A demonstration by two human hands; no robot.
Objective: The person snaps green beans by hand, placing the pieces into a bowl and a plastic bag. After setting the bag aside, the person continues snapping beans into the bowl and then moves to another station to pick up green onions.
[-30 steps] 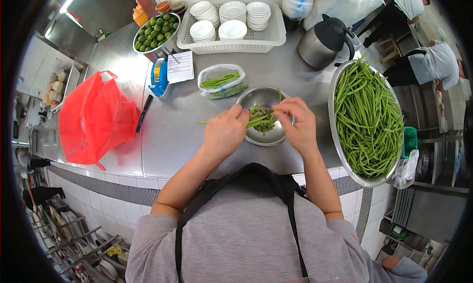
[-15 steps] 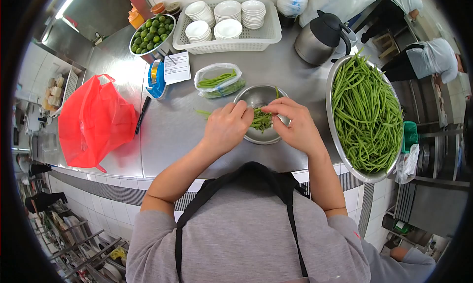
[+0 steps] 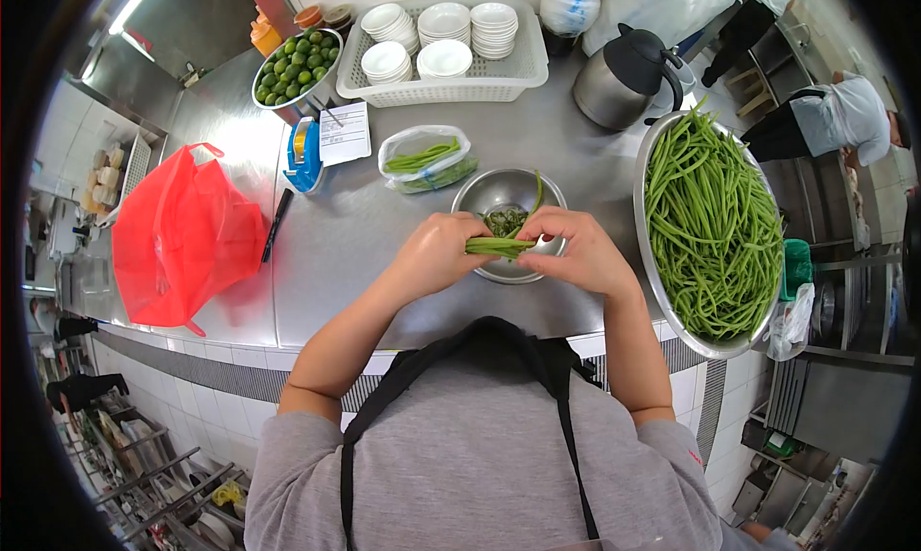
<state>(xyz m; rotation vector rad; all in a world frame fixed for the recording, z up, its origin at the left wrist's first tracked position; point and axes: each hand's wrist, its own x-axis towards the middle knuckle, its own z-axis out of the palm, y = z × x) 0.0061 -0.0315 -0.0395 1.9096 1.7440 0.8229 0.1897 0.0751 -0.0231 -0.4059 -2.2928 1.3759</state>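
Observation:
My left hand (image 3: 439, 254) is closed around a small bundle of cut green beans (image 3: 499, 247) lying level over the front of a steel bowl (image 3: 464, 198). At the bundle's other end, the thumb and fingers of my right hand (image 3: 583, 252) pinch the beans. One longer green bean (image 3: 538, 188) stands up past the right fingertips over the bowl. Small dark green bits (image 3: 503, 221) lie in the bowl. Behind it is a clear plastic bag (image 3: 462, 139) with cut beans inside. To the right stands a large steel basin (image 3: 641, 227) heaped with whole green beans (image 3: 712, 225).
On the steel counter (image 3: 326, 263) sit a red plastic bag (image 3: 187, 239), a black pen (image 3: 277, 225), a blue tape dispenser (image 3: 304, 158) and a paper slip (image 3: 345, 134). Farther back are a bowl of green limes (image 3: 295, 67), a basket (image 3: 432, 92) of white dishes and a steel jug (image 3: 616, 81). A person (image 3: 839, 115) stands at right.
The bundle in my left hand has turned level and come nearer my body, and my right hand has closed in on its end. A person at the right has shifted.

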